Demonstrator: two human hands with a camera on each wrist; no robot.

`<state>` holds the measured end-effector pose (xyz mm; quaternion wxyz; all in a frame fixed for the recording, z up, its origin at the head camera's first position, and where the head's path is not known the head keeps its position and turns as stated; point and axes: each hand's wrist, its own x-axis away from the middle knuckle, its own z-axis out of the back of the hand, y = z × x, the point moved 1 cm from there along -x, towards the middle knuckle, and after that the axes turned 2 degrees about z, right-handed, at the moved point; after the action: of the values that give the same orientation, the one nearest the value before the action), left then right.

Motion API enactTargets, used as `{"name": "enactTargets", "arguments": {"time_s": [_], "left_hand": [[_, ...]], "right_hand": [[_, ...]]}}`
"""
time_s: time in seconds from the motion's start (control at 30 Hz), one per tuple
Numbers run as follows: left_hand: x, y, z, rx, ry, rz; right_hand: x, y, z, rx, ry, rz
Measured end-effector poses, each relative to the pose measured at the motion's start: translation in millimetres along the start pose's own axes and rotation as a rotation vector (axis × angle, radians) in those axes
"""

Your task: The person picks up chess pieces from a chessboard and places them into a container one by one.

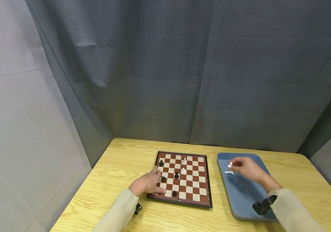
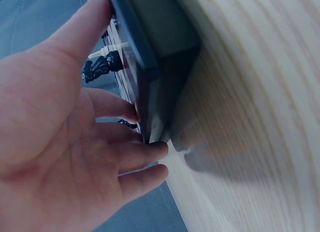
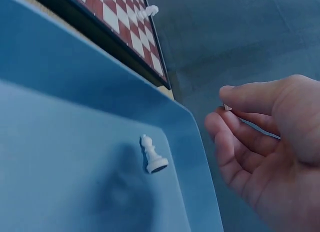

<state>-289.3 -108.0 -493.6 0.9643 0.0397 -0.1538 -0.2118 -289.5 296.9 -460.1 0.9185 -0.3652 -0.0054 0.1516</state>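
Note:
My right hand (image 1: 246,167) pinches a small white chess piece (image 1: 230,164) between thumb and fingers, above the blue tray (image 1: 249,198). In the right wrist view the fingers hide nearly all of that piece. A white bishop (image 3: 152,154) lies on its side on the tray's floor. My left hand (image 1: 149,182) rests on the left edge of the chessboard (image 1: 193,201), fingers and thumb spread and fairly straight. Close to its thumb, in the left wrist view, stands a black knight (image 2: 102,66). Several black pieces and two white pieces, one a white pawn (image 1: 183,170), stand on the board.
The board and tray sit side by side on a wooden table (image 1: 119,158), with a strip of tabletop between them. Grey curtains (image 1: 159,80) hang behind the table and at its sides. The tray has a raised rim all round.

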Motion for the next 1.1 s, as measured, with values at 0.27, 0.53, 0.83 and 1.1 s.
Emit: {"name": "enactTargets", "arguments": {"time_s": [0.27, 0.53, 0.83, 1.1], "left_hand": [[0.8, 0.0, 0.1, -0.016, 0.002, -0.012], [-0.9, -1.1, -1.0, -0.025, -0.010, -0.012], [-1.5, -0.7, -1.2, -0.024, -0.014, -0.006], [-0.9, -0.6, -1.4, -0.026, -0.007, -0.007]], "right_hand": [[-1.1, 12.1, 2.6, 0.035, 0.001, -0.040], [1.1, 22.2, 1.6, 0.026, 0.000, -0.089], [3.8, 32.5, -2.1, -0.001, 0.004, -0.134], [5.4, 38.5, -6.9, -0.042, 0.006, -0.128]]}}
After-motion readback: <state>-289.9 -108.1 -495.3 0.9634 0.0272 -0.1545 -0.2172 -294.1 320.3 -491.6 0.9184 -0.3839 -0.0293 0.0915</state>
